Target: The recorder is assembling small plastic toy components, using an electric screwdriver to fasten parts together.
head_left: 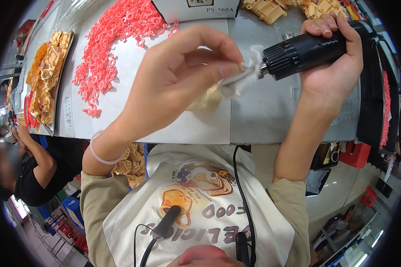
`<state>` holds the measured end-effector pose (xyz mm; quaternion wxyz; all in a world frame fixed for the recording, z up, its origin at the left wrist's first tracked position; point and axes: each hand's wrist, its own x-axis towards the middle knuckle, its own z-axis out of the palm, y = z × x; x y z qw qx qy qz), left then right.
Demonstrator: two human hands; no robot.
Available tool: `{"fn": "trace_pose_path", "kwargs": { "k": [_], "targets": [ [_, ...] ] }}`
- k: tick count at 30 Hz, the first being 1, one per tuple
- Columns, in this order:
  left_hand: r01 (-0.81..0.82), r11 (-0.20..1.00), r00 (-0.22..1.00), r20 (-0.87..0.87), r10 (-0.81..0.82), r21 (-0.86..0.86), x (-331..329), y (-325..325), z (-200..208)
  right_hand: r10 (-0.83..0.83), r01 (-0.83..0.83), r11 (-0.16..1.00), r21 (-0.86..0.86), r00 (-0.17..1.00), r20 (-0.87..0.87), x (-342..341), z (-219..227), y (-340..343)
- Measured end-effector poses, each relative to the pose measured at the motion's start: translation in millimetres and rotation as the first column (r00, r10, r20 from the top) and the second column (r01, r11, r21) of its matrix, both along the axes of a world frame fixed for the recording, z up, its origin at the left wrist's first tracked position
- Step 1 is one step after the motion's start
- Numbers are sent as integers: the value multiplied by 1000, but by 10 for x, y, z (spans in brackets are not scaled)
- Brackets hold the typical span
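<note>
My right hand is wrapped around a black electric screwdriver, whose tip points left. A crumpled white cloth or tissue, smeared by motion, hangs about the screwdriver's metal tip. My left hand pinches this cloth between thumb and fingers, close to the tip; whether a small part is also inside the pinch is hidden. Below my left fingers, a pale yellow translucent thing rests on the table, too blurred to name.
A heap of small pink plastic parts spreads over the table at the far left. Cream plastic parts fill a tray at the left edge; more cream parts lie behind. A white box stands at the back. Another person sits at left.
</note>
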<state>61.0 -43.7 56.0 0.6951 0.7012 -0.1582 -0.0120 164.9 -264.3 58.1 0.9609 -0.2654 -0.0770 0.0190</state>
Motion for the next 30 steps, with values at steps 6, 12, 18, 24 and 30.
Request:
{"fn": "trace_pose_path", "kwargs": {
  "k": [6, 12, 18, 24, 30],
  "targets": [
    [-18, 998, 987, -157, 28, 65, -40, -53, 0, 40, -40, 999, 14, 999, -7, 32, -56, 10],
    [-77, 929, 986, -108, 123, 362, -33, -156, 67, -37, 37, 999, 4, 999, 1, -12, -10, 37],
    [-148, 808, 988, 127, 92, 570, -63, -135, 60, -40, 40, 999, -26, 999, 18, -81, 7, 70],
    [-20, 894, 981, -163, 103, 447, -106, -38, 151, -126, 125, 991, -42, 992, -23, -110, 99, 115],
    [-149, 946, 966, -163, 202, 286, -29, 25, 8, -210, 209, 976, -53, 978, -16, -111, 92, 106]
  ]
}}
